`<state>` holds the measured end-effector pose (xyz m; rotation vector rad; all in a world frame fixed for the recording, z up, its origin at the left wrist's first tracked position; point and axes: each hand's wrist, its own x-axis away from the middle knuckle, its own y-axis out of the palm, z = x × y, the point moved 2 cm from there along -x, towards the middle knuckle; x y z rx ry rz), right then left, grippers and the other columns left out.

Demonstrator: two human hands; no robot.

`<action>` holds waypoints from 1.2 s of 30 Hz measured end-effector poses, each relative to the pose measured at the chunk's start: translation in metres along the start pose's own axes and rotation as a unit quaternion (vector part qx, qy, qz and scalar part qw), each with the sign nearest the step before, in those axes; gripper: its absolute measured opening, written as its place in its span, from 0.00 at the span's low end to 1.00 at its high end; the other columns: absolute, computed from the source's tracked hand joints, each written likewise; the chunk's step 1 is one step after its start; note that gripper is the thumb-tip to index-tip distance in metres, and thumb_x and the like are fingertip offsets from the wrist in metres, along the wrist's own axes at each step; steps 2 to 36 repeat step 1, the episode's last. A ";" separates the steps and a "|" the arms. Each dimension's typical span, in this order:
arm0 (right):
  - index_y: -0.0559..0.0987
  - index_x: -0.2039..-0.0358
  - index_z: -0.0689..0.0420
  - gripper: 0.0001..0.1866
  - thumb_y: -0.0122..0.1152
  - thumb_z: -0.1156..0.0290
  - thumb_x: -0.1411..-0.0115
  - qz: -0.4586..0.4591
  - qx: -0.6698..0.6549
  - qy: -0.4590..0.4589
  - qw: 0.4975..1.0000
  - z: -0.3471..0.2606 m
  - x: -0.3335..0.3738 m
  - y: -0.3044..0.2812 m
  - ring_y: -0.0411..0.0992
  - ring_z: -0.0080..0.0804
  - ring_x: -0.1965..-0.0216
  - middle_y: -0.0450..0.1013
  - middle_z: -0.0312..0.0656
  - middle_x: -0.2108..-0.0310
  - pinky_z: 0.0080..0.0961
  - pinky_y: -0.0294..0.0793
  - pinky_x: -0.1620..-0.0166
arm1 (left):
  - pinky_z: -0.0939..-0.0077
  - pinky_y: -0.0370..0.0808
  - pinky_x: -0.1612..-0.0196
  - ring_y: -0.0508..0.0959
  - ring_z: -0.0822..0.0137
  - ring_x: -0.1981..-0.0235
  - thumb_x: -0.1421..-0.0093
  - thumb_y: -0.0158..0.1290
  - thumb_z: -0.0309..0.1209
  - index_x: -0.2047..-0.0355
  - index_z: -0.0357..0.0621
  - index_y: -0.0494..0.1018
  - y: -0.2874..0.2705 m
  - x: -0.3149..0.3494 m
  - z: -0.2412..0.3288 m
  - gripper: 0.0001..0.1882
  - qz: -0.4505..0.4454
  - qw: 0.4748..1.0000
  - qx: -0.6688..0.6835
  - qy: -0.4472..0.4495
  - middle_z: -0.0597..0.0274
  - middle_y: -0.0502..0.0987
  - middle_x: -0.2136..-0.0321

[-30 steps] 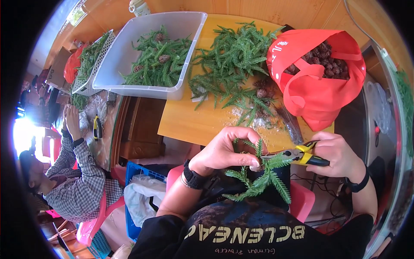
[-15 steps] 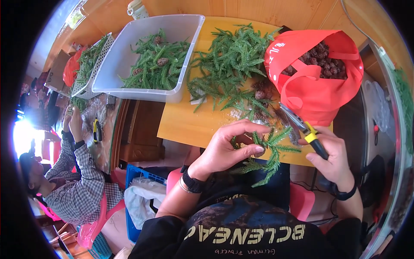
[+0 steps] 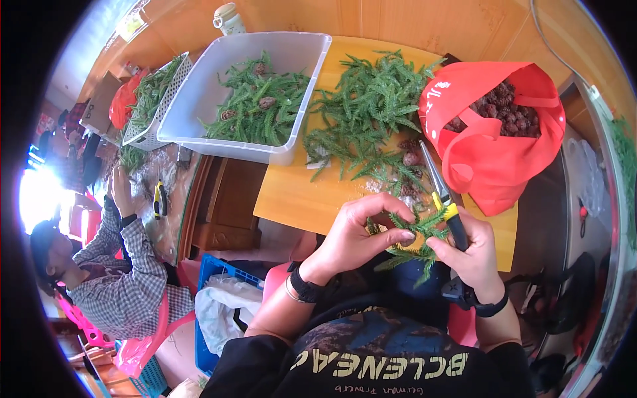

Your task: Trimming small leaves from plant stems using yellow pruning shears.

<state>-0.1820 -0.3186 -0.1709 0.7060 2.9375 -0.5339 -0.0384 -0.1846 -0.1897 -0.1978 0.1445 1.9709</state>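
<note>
Between thumb and fingers, my left hand (image 3: 365, 232) pinches a small green artificial pine sprig (image 3: 424, 255) in front of my chest. My right hand (image 3: 468, 249) is wrapped round yellow-and-black long-nose pliers (image 3: 453, 219), whose jaws point up and away over the table edge. The right thumb and fingertip also touch the sprig's right side. Beyond my hands, a pile of green pine sprigs (image 3: 371, 99) lies on the yellow table (image 3: 285, 199). Several brown pine cones (image 3: 411, 159) rest at the pile's near right end, beside white flecks.
A red bag (image 3: 491, 156) full of pine cones stands at the table's right. To its left is a clear plastic tub (image 3: 189, 123) holding sprigs with cones. At far left, a person in a checked shirt (image 3: 126, 292) works at another table with pliers (image 3: 160, 200). A blue crate (image 3: 206, 312) sits on the floor.
My right hand has moved left with the pliers to meet the sprig, and its thumb now touches it. The pliers have turned more upright. My view has shifted slightly.
</note>
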 end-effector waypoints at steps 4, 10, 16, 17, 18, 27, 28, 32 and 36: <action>0.73 0.72 0.62 0.09 0.64 0.77 0.53 -0.003 -0.006 0.011 1.000 -0.005 -0.001 0.002 0.61 0.13 0.82 0.64 0.32 0.79 0.14 0.60 0.77 | 0.82 0.71 0.62 0.74 0.72 0.63 0.49 0.59 0.22 0.65 0.40 0.72 -0.001 0.001 -0.001 0.11 -0.003 1.000 -0.004 -0.017 0.61 0.74 0.65; 0.73 0.72 0.62 0.09 0.64 0.77 0.53 -0.003 -0.006 0.011 1.000 -0.005 -0.001 0.002 0.61 0.13 0.82 0.64 0.32 0.79 0.14 0.60 0.77 | 0.82 0.71 0.62 0.74 0.72 0.63 0.49 0.59 0.22 0.65 0.40 0.72 -0.001 0.001 -0.001 0.11 -0.003 1.000 -0.004 -0.017 0.61 0.74 0.65; 0.73 0.72 0.62 0.09 0.64 0.77 0.53 -0.003 -0.006 0.011 1.000 -0.005 -0.001 0.002 0.61 0.13 0.82 0.64 0.32 0.79 0.14 0.60 0.77 | 0.82 0.71 0.62 0.74 0.72 0.63 0.49 0.59 0.22 0.65 0.40 0.72 -0.001 0.001 -0.001 0.11 -0.003 1.000 -0.004 -0.017 0.61 0.74 0.65; 0.73 0.72 0.62 0.09 0.64 0.77 0.53 -0.003 -0.006 0.011 1.000 -0.005 -0.001 0.002 0.61 0.13 0.82 0.64 0.32 0.79 0.14 0.60 0.77 | 0.82 0.71 0.62 0.74 0.72 0.63 0.49 0.59 0.22 0.65 0.40 0.72 -0.001 0.001 -0.001 0.11 -0.003 1.000 -0.004 -0.017 0.61 0.74 0.65; 0.73 0.72 0.62 0.09 0.64 0.77 0.53 -0.003 -0.006 0.011 1.000 -0.005 -0.001 0.002 0.61 0.13 0.82 0.64 0.32 0.79 0.14 0.60 0.77 | 0.82 0.71 0.62 0.74 0.72 0.63 0.49 0.59 0.22 0.65 0.40 0.72 -0.001 0.001 -0.001 0.11 -0.003 1.000 -0.004 -0.017 0.61 0.74 0.65; 0.73 0.72 0.62 0.09 0.64 0.77 0.53 -0.003 -0.006 0.011 1.000 -0.005 -0.001 0.002 0.61 0.13 0.82 0.64 0.32 0.79 0.14 0.60 0.77 | 0.82 0.71 0.62 0.74 0.72 0.63 0.49 0.59 0.22 0.65 0.40 0.72 -0.001 0.001 -0.001 0.11 -0.003 1.000 -0.004 -0.017 0.61 0.74 0.65; 0.73 0.72 0.62 0.09 0.64 0.77 0.53 -0.003 -0.006 0.011 1.000 -0.005 -0.001 0.002 0.61 0.13 0.82 0.64 0.32 0.79 0.14 0.60 0.77 | 0.82 0.71 0.62 0.74 0.72 0.63 0.49 0.59 0.22 0.65 0.40 0.72 -0.001 0.001 -0.001 0.11 -0.003 1.000 -0.004 -0.017 0.61 0.74 0.65; 0.73 0.72 0.62 0.09 0.64 0.77 0.53 -0.003 -0.006 0.011 1.000 -0.005 -0.001 0.002 0.61 0.13 0.82 0.64 0.32 0.79 0.14 0.60 0.77 | 0.82 0.71 0.62 0.74 0.72 0.63 0.49 0.59 0.22 0.65 0.40 0.72 -0.001 0.001 -0.001 0.11 -0.003 1.000 -0.004 -0.017 0.61 0.74 0.65; 0.73 0.72 0.62 0.09 0.64 0.77 0.53 -0.003 -0.006 0.011 1.000 -0.005 -0.001 0.002 0.61 0.13 0.82 0.64 0.32 0.79 0.14 0.60 0.77 | 0.82 0.71 0.62 0.74 0.72 0.63 0.49 0.59 0.22 0.65 0.40 0.72 -0.001 0.001 -0.001 0.11 -0.003 1.000 -0.004 -0.017 0.61 0.74 0.65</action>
